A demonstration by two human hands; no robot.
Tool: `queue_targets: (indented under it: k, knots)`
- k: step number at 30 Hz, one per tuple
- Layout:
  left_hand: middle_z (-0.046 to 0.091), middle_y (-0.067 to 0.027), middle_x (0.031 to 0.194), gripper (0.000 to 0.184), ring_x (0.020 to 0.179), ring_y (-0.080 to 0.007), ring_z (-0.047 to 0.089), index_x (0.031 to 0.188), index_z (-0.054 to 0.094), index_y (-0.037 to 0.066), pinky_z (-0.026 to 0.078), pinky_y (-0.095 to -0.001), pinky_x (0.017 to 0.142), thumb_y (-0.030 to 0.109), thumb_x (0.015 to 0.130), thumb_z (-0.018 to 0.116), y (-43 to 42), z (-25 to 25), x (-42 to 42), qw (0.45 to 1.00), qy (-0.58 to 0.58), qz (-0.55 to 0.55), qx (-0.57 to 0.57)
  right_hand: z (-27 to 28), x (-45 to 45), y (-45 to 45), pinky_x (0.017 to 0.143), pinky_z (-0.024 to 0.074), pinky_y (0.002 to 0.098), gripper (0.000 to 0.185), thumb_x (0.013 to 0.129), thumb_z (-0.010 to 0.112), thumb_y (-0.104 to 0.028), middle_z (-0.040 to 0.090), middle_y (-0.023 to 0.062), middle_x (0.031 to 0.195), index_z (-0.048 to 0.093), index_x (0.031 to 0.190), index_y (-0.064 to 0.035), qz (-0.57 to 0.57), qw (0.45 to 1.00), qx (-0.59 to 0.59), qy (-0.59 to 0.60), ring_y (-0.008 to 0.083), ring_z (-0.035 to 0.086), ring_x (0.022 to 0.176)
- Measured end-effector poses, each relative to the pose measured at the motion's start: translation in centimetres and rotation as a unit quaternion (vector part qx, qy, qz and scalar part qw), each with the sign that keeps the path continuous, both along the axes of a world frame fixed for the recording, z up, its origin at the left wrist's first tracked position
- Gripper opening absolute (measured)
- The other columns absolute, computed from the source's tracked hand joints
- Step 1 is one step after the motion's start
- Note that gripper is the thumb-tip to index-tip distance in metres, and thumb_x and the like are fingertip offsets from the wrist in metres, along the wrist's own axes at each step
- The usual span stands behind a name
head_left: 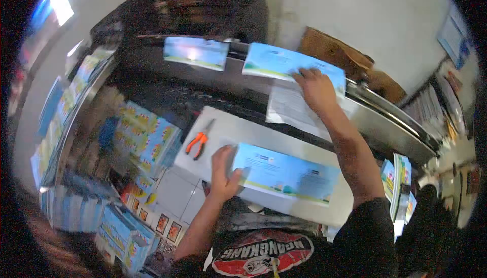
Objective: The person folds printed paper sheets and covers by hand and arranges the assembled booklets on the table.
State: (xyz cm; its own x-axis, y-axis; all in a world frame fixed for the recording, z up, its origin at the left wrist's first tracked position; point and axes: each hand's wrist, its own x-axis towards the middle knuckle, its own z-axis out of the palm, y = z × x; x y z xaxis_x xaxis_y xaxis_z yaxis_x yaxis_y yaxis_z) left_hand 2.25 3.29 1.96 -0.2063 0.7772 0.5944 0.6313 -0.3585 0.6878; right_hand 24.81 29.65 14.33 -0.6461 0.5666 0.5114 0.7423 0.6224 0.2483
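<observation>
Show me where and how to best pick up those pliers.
Probably by the orange handles, with the left hand coming from the near side: the pliers lie on the table with handles spread nearest and narrow jaws pointing away.

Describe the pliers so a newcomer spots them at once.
Start with the white work surface in front of the person. At its left end, left of the person's left hand, lie the pliers, nose pointing away. Their orange-and-black handles set them apart from the flat, light-blue printed sheet to their right.
</observation>
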Motion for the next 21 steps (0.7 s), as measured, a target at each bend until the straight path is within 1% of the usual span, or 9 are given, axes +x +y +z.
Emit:
queue_targets:
  k: [2,6,7,9,11,15,17,19,21]
  knots:
    - [0.046,-0.0216,0.134,0.057,0.127,-0.0344,0.043,0.135,0.042,-0.003,0.031,-0.0423,0.108,0.02,0.086,0.061,0.5,-0.6,-1.2,0.992,-0.092,-0.07,-0.05,-2.2,0.6,-1.7,0.087,0.0506,0.0424,0.035,0.082,0.057,-0.008,0.063,0.0127,0.118,0.064,0.116,-0.009,0.045,0.996,-0.074,-0.007,0.0311,0.058,0.109]
    - [0.047,-0.0186,0.134,0.053,0.125,-0.0306,0.045,0.135,0.045,0.001,0.033,-0.0387,0.107,0.017,0.088,0.062,1.7,-1.4,-2.0,0.974,-0.172,-0.102,-0.105,-2.6,1.8,-10.0,0.085,0.0496,0.0433,0.034,0.081,0.066,-0.016,0.063,0.0157,0.108,0.061,0.113,-0.0051,0.001,0.956,-0.288,-0.06,0.0358,0.059,0.101]
    - [0.048,-0.017,0.134,0.051,0.125,-0.0289,0.046,0.135,0.046,0.002,0.034,-0.0375,0.107,0.015,0.088,0.062,1.8,-2.1,-2.2,0.966,-0.196,-0.119,-0.119,-3.2,2.8,-13.6,0.086,0.0483,0.0445,0.045,0.08,0.071,-0.025,0.058,0.0166,0.115,0.057,0.117,-0.0039,0.009,0.948,-0.316,-0.022,0.0348,0.057,0.103]
    - [0.048,-0.0154,0.133,0.05,0.125,-0.0273,0.046,0.136,0.047,0.003,0.035,-0.0362,0.106,0.014,0.089,0.062,2.0,-2.9,-2.2,0.957,-0.224,-0.13,-0.132,-1.6,2.5,-20.6,0.089,0.0466,0.0458,0.059,0.075,0.076,-0.033,0.051,0.0172,0.125,0.053,0.122,-0.0043,-0.015,0.933,-0.339,-0.122,0.0348,0.052,0.112]
    - [0.049,-0.0136,0.133,0.052,0.125,-0.0258,0.046,0.137,0.046,0.004,0.034,-0.0353,0.107,0.013,0.09,0.063,1.7,-3.0,-2.1,0.937,-0.278,-0.177,-0.12,-3.7,3.0,-24.4,0.092,0.0449,0.0468,0.065,0.07,0.079,-0.037,0.046,0.0164,0.132,0.053,0.122,-0.007,-0.002,0.947,-0.289,-0.139,0.0354,0.045,0.121]
    - [0.048,-0.0159,0.136,0.053,0.129,-0.0271,0.045,0.14,0.043,0.003,0.032,-0.0368,0.109,0.017,0.091,0.06,1.3,-2.4,-2.8,0.94,-0.228,-0.199,-0.155,-3.8,3.8,-24.0,0.092,0.0457,0.0444,0.061,0.072,0.077,-0.034,0.051,0.0165,0.129,0.054,0.122,-0.008,0.034,0.946,-0.278,-0.165,0.0348,0.05,0.116]
    - [0.048,-0.0174,0.137,0.056,0.129,-0.029,0.045,0.14,0.042,0.002,0.032,-0.0377,0.11,0.02,0.091,0.061,1.7,-3.5,-3.2,0.934,-0.252,-0.219,-0.128,-1.6,4.9,-21.8,0.091,0.0461,0.0421,0.049,0.074,0.075,-0.027,0.061,0.0186,0.113,0.058,0.116,-0.0062,0.075,0.875,-0.477,-0.02,0.0366,0.057,0.103]
    - [0.047,-0.0188,0.138,0.06,0.13,-0.0309,0.045,0.141,0.041,0.002,0.032,-0.0387,0.11,0.024,0.09,0.063,1.6,-3.4,-3.1,0.927,-0.275,-0.237,-0.098,1.2,5.1,-18.8,0.088,0.0472,0.0423,0.035,0.079,0.07,-0.02,0.066,0.0202,0.096,0.062,0.109,-0.0053,0.021,0.856,-0.515,-0.025,0.0396,0.061,0.093]
    - [0.047,-0.0212,0.138,0.068,0.129,-0.0353,0.045,0.141,0.04,0.001,0.034,-0.0399,0.109,0.03,0.086,0.067,1.4,-1.6,-2.6,0.967,-0.101,-0.128,-0.196,5.0,3.1,-16.0,0.084,0.0484,0.0432,0.025,0.082,0.066,-0.015,0.066,0.0207,0.09,0.064,0.105,-0.0058,-0.112,0.892,-0.433,-0.062,0.0399,0.061,0.093]
